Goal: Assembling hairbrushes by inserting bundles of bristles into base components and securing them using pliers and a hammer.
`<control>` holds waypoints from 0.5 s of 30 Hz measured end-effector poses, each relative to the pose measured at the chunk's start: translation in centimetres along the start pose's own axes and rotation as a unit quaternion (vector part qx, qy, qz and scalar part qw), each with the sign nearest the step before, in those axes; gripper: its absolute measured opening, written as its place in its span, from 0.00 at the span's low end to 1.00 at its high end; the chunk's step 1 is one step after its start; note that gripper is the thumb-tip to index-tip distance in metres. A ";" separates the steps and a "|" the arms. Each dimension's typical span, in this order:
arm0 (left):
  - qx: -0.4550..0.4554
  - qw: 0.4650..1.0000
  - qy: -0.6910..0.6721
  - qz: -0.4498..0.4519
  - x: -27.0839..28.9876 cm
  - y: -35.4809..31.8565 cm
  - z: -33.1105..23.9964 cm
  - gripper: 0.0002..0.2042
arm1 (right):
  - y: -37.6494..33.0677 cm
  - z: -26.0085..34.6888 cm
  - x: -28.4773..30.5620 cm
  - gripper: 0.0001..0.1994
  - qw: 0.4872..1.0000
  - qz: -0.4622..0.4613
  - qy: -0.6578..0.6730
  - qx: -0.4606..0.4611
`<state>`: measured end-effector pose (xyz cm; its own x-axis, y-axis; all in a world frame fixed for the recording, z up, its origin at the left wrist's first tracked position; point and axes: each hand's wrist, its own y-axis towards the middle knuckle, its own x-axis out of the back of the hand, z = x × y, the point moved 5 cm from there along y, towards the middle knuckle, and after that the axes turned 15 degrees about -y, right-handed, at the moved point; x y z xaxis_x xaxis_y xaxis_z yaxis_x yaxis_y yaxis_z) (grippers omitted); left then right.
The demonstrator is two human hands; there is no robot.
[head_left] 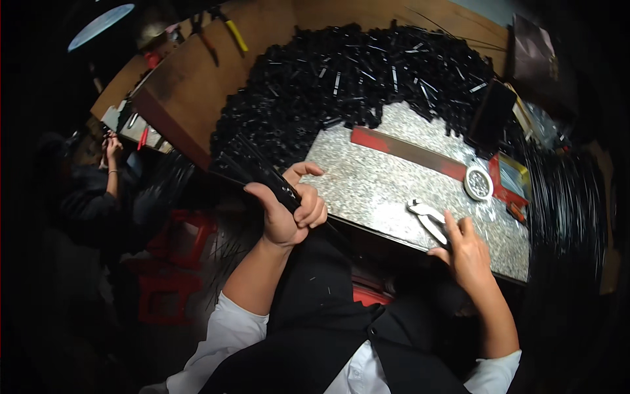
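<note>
My left hand [292, 210] is closed around several long, slim black rods [252, 167], just off the table's near left edge. Its thumb points up and its index finger is partly extended. My right hand [467, 253], at the table's front edge, has its fingers and thumb around the handle end of white-handled pliers [426, 217]. The pliers' head rests on or just above the speckled tabletop [367, 184], pointing left and away from me. A large heap of small black parts [348, 72] curves along the far and left sides of the table.
A red-and-grey flat bar [407, 154] lies mid-table. A white round dish [478, 183] of small metal bits stands beside a red box [510, 180]. Long black strands [567, 203] hang at the right. Wooden boards wall the back. Another person's hand [113, 150] works at the left.
</note>
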<state>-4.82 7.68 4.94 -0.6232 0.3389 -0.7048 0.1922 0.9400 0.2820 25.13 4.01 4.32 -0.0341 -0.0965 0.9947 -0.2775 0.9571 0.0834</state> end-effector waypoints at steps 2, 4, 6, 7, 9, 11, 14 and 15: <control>-0.033 0.995 -0.084 -0.033 0.4 0.1 -1.7 0.50 | -0.1 0.9 0.9 0.37 0.992 -0.100 -0.061 0.043; -0.050 0.993 -0.097 -0.051 1.2 -0.1 -2.5 0.49 | -1.4 2.9 1.7 0.33 0.978 -0.189 -0.023 0.088; -0.068 0.989 -0.109 -0.070 1.8 -0.6 -3.5 0.47 | -2.8 6.8 2.2 0.20 0.964 -0.072 0.203 0.152; -0.073 0.982 -0.150 -0.091 1.6 -0.4 -3.1 0.46 | -3.8 8.1 1.0 0.15 0.914 -0.077 0.321 0.236; -0.070 0.973 -0.196 -0.103 0.9 0.2 -2.0 0.44 | -5.5 10.2 -2.9 0.18 0.806 0.075 0.528 0.256; -0.040 0.951 -0.279 -0.124 0.1 1.1 0.0 0.42 | -5.9 9.1 -7.6 0.31 0.790 0.121 0.587 0.128; -0.016 0.936 -0.284 -0.207 -1.0 0.6 2.4 0.40 | -4.5 6.5 -4.7 0.57 0.681 0.008 0.732 0.000; -0.022 0.933 -0.272 -0.234 -0.7 0.1 3.1 0.38 | -4.3 5.7 -2.8 0.55 0.670 -0.034 0.742 0.008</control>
<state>-2.01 7.67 3.45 -0.1519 -0.1267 -0.9802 -0.0435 0.9917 -0.1214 20.92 -1.36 0.79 0.9672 0.2497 -0.0461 -0.2410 0.9600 0.1428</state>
